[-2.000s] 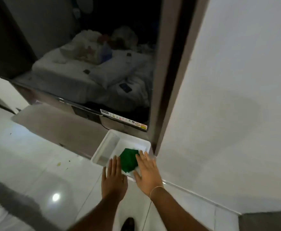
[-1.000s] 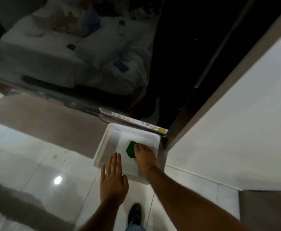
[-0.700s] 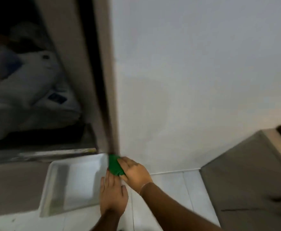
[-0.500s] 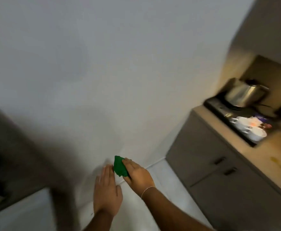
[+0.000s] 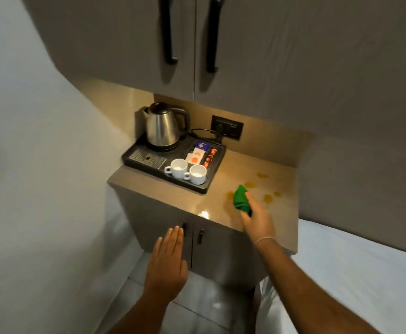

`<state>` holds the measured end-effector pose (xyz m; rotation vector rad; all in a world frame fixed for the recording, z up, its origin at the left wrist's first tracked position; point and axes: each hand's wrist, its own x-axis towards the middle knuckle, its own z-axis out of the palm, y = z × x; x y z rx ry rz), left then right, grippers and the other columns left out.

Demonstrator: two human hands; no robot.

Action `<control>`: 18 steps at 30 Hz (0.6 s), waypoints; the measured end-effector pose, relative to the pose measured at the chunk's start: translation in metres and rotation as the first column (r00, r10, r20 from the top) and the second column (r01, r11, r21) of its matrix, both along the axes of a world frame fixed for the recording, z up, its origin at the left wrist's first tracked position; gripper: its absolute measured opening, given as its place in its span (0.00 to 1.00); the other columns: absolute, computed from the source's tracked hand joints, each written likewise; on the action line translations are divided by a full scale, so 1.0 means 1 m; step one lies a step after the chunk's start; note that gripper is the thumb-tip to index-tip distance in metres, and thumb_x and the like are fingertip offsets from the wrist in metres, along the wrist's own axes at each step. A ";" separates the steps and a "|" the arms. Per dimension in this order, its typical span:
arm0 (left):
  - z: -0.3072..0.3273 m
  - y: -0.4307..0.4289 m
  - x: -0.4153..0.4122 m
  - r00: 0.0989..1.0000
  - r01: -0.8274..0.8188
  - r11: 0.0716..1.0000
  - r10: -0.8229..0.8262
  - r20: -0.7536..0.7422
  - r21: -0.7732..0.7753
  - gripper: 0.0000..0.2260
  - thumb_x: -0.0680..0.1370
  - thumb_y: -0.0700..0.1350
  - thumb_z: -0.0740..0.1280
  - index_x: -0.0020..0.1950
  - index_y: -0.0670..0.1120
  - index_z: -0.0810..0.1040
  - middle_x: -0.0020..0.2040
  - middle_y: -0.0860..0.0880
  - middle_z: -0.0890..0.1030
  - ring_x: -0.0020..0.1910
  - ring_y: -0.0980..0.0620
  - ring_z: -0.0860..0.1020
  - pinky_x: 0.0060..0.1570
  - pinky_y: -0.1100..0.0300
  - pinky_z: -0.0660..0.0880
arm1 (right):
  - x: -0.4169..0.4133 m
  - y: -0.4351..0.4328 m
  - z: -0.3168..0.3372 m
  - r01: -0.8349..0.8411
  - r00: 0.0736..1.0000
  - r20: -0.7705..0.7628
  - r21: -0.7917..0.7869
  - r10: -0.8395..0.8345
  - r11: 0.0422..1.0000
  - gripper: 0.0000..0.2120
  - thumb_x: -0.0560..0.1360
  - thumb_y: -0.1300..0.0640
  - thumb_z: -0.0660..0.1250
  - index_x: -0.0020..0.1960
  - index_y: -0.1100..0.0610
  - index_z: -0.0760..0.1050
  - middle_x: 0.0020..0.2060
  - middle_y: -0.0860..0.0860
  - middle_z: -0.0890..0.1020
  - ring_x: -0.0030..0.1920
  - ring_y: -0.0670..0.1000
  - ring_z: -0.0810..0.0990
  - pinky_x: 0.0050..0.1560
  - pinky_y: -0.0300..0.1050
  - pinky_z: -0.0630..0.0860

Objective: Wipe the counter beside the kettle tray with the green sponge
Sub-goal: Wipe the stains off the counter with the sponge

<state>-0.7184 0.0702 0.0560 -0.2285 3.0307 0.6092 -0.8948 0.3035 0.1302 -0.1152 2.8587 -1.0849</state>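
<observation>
My right hand [image 5: 257, 220] grips the green sponge [image 5: 241, 198] and holds it over the beige counter [image 5: 250, 165], just right of the black kettle tray [image 5: 211, 180]. Several yellow-orange stains [image 5: 262, 175] dot the counter around and beyond the sponge. Whether the sponge touches the surface I cannot tell. On the tray stand a steel kettle [image 5: 162, 125], two white cups [image 5: 186, 171] and sachets [image 5: 197, 155]. My left hand [image 5: 167, 263] hovers flat and empty in front of the lower cabinet doors.
Grey upper cabinets with black handles [image 5: 169, 32] hang low over the counter. A wall socket [image 5: 226, 127] with the kettle cord sits behind the tray. A white wall stands at the left, white bedding [image 5: 356, 273] at the right, and tiled floor lies below.
I took the green sponge out of a white tub on the floor, turned right and came to the counter. My right hand now holds the sponge over the stains.
</observation>
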 end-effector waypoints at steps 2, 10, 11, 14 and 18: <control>0.002 0.007 -0.021 0.999 0.031 0.999 -0.030 0.022 -0.017 0.38 0.79 0.49 0.53 0.86 0.49 0.37 0.87 0.50 0.41 0.85 0.52 0.37 0.85 0.49 0.39 | -0.027 0.031 -0.006 0.013 0.997 0.075 0.103 -0.021 0.995 0.30 0.82 0.59 0.70 0.83 0.53 0.66 0.78 0.58 0.74 0.74 0.62 0.75 0.77 0.54 0.70; -0.018 -0.014 -0.074 0.988 0.137 0.987 -0.131 0.075 -0.081 0.38 0.80 0.49 0.55 0.85 0.51 0.36 0.87 0.51 0.40 0.85 0.53 0.37 0.83 0.51 0.35 | -0.043 0.034 -0.071 -0.140 0.982 0.170 0.406 0.076 0.903 0.43 0.83 0.33 0.56 0.87 0.51 0.40 0.86 0.53 0.42 0.86 0.57 0.41 0.85 0.56 0.44; -0.019 -0.017 -0.082 0.987 0.151 0.985 -0.144 0.078 -0.088 0.38 0.81 0.49 0.55 0.85 0.50 0.36 0.87 0.51 0.39 0.85 0.52 0.37 0.83 0.50 0.36 | -0.046 0.029 -0.074 -0.092 0.989 0.144 0.407 0.036 0.909 0.44 0.83 0.31 0.54 0.87 0.52 0.40 0.87 0.52 0.42 0.87 0.57 0.41 0.86 0.57 0.45; -0.022 -0.022 -0.107 0.981 0.195 0.974 -0.191 0.046 -0.114 0.38 0.80 0.48 0.55 0.85 0.49 0.37 0.86 0.51 0.38 0.86 0.52 0.39 0.84 0.48 0.39 | -0.063 0.001 -0.073 0.043 0.992 0.094 0.385 -0.085 0.922 0.46 0.80 0.25 0.48 0.87 0.51 0.42 0.87 0.53 0.43 0.87 0.56 0.42 0.86 0.58 0.45; -0.027 -0.013 -0.139 0.989 0.150 0.986 -0.150 0.011 -0.071 0.39 0.79 0.48 0.57 0.87 0.47 0.42 0.87 0.51 0.42 0.86 0.51 0.41 0.84 0.47 0.43 | -0.063 -0.052 -0.082 -0.068 0.998 0.046 0.430 0.053 0.900 0.43 0.82 0.26 0.45 0.87 0.51 0.43 0.86 0.54 0.41 0.86 0.57 0.40 0.86 0.59 0.44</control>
